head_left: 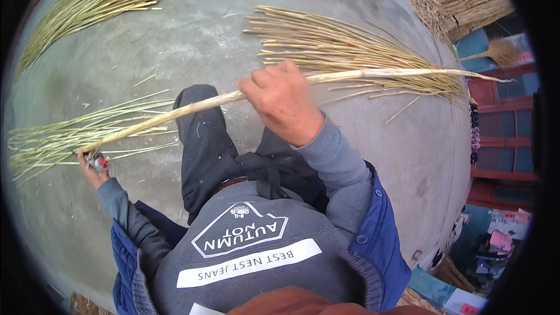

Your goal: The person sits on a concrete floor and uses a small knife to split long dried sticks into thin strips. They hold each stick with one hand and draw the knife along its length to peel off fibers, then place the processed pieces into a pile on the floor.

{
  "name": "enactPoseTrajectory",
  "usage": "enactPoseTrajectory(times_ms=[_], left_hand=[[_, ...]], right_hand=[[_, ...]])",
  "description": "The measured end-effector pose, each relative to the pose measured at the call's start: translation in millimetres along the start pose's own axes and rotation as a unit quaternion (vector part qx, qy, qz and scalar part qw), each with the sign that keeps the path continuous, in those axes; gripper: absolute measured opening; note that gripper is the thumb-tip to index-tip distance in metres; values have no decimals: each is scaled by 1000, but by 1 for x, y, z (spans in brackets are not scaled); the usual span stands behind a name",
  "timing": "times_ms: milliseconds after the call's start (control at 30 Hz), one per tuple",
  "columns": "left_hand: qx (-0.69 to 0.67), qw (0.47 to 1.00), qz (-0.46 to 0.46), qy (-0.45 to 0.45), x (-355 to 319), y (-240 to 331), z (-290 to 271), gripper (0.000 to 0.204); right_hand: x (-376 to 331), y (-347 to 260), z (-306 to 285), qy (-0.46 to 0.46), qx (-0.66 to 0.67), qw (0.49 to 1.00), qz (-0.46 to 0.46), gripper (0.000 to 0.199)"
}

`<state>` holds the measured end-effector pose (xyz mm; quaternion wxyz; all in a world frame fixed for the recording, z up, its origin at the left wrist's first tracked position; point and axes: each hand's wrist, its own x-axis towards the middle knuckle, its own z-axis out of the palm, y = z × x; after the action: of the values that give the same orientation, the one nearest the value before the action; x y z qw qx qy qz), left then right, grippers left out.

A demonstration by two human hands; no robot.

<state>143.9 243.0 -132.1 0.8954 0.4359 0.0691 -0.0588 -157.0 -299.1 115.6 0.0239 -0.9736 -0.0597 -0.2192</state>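
Note:
A long pale stalk, probably a reed or cane, stretches across in front of me from lower left to upper right, tapering to a thin tip. My right hand is closed round its middle. At the thicker left end, my left hand has its fingers closed about the stalk. A small metal piece with a red part sits in or against that hand; its kind is too small to make out. Beneath the left end lie loose green stalks. Behind my right hand spreads a pile of yellowish stalks.
A large heap of greenish stalks lies on the grey concrete floor at the far left. Tied bundles are stacked far right. Along the right side stand a broom-like brush and a red-framed cabinet or door.

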Motion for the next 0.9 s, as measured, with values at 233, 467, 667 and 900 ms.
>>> enactPoseTrajectory(times_ms=[233, 467, 667, 900], left_hand=[[96, 979, -51, -174, -152, -115, 294, 23], [173, 955, 19, -241, -186, -111, 338, 26], [226, 949, 98, -195, -188, -108, 321, 31], [233, 943, 98, -216, -193, -105, 318, 30]], right_hand=[[10, -10, 38, -30, 150, 987, 45, 23], [0, -13, 35, -27, 294, 951, 89, 20], [-2, -17, 24, -1, 285, 951, 116, 18], [-4, -20, 14, 8, 334, 931, 149, 16]])
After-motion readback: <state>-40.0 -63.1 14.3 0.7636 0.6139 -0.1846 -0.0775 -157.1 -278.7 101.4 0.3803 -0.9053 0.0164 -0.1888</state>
